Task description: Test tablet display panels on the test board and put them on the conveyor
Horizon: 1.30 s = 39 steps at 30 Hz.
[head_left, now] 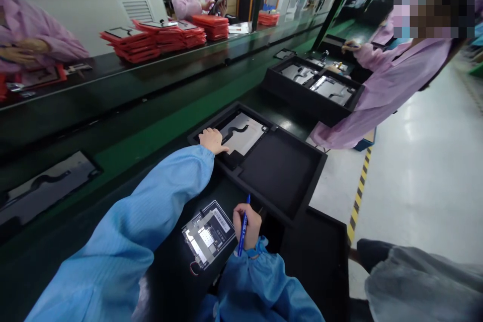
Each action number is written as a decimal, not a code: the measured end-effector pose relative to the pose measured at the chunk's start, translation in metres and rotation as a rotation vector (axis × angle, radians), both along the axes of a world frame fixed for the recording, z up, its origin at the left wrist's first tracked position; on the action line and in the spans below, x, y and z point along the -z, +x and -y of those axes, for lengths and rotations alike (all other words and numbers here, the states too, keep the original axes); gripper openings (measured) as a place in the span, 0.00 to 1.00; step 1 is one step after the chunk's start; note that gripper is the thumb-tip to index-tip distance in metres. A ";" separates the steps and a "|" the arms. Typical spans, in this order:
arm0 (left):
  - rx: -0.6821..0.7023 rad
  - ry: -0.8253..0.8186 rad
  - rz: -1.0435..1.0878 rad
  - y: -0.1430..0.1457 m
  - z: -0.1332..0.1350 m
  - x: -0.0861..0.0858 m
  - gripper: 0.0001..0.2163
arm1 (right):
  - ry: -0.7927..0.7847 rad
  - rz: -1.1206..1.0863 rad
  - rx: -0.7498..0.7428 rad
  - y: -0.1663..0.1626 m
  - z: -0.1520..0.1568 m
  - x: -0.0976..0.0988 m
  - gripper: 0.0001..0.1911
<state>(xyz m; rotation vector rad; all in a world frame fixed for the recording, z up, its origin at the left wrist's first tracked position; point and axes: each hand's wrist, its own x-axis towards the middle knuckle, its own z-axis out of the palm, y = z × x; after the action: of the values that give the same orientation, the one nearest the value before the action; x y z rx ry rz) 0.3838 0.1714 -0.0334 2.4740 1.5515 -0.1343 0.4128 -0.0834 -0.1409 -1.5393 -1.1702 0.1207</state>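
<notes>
While the right hand (248,224) is closed around a blue pen (242,234), its fingers bent against the barrel, the left hand (212,141) reaches out at 11 o'clock from it, over the 9 o'clock corner of a black tray (283,166). The left fingers lie at the near end of a silvery panel (252,135), the thumb pointing toward 3 o'clock; whether they grip the panel or merely rest there cannot be told. That panel sits in the tray's left compartment, at about 2 o'clock from those fingers, and bears a curved black cable (240,129). The pen's far end points toward 12 o'clock. Just beside the right fingers, at about 9 o'clock, a circuit assembly (209,235) with a white label lies on the dark desk (169,282), well apart from the left fingers, at 6 o'clock from them. Beyond the tray, toward 2 o'clock, a co-worker in a pink coat (400,83) stands by a second tray (302,100) holding similar panels. Red stacks (162,43) stand at 11 o'clock from the left hand.
</notes>
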 end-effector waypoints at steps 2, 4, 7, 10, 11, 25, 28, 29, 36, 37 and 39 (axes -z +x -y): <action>-0.044 -0.052 0.042 -0.002 -0.012 0.001 0.45 | -0.004 0.000 0.002 0.000 0.000 -0.001 0.06; -0.055 -0.120 0.117 -0.005 -0.026 0.001 0.45 | -0.007 0.002 0.007 -0.001 0.000 -0.002 0.06; 0.002 -0.200 0.314 -0.004 -0.039 -0.002 0.32 | -0.009 0.006 0.017 -0.002 -0.002 -0.003 0.07; 0.048 -0.211 0.532 0.000 -0.037 -0.009 0.18 | -0.011 0.021 0.014 -0.001 -0.004 -0.002 0.07; 0.044 -0.194 0.595 0.000 -0.034 -0.012 0.15 | -0.012 0.033 0.001 0.001 -0.003 -0.003 0.08; -0.925 -0.202 1.478 -0.262 0.181 -0.023 0.19 | -0.267 0.593 -0.716 0.009 0.002 -0.017 0.25; -1.199 -0.211 1.457 -0.286 0.236 0.012 0.16 | -0.174 0.484 -0.665 0.004 -0.003 -0.024 0.22; -1.255 -0.210 1.463 -0.288 0.251 0.025 0.16 | -0.154 0.407 -0.635 0.000 -0.004 -0.029 0.18; -1.232 -0.053 1.366 -0.278 0.312 0.073 0.21 | -0.279 -0.346 -0.847 -0.085 0.002 -0.057 0.16; -1.179 -0.008 1.271 -0.278 0.315 0.074 0.21 | -0.336 -0.379 -0.914 -0.098 0.004 -0.058 0.15; -1.086 0.133 1.030 -0.280 0.320 0.073 0.21 | -0.452 -0.391 -0.998 -0.122 0.007 -0.056 0.10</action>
<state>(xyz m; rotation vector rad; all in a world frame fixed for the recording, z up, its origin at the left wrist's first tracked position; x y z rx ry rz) 0.1039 -0.1490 -0.1060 1.0164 1.9992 1.1846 0.2911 -0.0909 -0.0845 -1.0721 -1.5399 1.3576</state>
